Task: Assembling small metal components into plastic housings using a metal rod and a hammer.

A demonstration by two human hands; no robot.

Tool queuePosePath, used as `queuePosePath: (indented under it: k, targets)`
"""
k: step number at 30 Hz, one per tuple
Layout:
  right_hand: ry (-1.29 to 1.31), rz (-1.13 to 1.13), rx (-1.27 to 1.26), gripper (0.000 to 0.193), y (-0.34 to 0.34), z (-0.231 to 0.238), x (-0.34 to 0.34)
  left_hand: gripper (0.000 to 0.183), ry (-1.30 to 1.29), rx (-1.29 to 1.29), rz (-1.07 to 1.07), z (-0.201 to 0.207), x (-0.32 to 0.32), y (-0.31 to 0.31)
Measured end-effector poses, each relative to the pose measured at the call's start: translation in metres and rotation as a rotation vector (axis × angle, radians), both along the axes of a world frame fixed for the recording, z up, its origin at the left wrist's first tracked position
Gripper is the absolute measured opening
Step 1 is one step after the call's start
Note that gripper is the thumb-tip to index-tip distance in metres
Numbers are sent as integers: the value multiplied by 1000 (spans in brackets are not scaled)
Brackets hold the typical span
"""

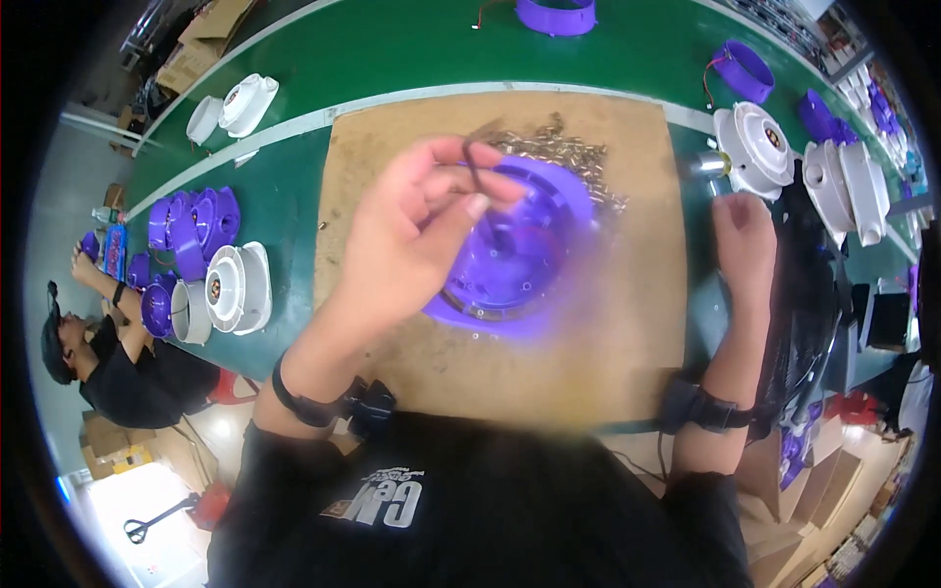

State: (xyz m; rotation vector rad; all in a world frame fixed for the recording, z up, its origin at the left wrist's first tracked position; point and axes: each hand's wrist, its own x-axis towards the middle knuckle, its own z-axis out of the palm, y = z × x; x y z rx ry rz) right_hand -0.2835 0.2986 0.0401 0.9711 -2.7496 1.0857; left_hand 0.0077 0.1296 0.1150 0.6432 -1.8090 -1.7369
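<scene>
My left hand is raised over a purple round plastic housing. Thumb and fingers pinch a thin, dark, bent strip, too blurred to tell its kind. The housing lies open side up on a brown board, with a ring of small holes inside. Off the board's right edge, my right hand is closed, with the fingers curled out of sight. A silver metal cylinder lies just beyond it. Whatever the right hand may hold is hidden.
Many small brass-coloured metal pieces are heaped behind the housing on the cardboard-brown board. White housings and purple parts stand at left, more white housings at right. A person in black sits at far left.
</scene>
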Motion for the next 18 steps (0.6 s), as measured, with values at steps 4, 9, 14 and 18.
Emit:
queuePosePath:
  k: [4,9,14,18]
  targets:
    - [-20,17,-40,24,1,-12,-13,30,-35,-49,-25,0,3,-3]
    - [-43,4,-67,24,5,-9,-13,37,-9,-151,-51,2,3,-7]
    - [-38,-2,-53,22,7,-7,-13,34,17,-155,48,9,0,-8]
    - [1,-23,-21,22,5,-2,-5,27,-21,-187,77,9,4,-8]
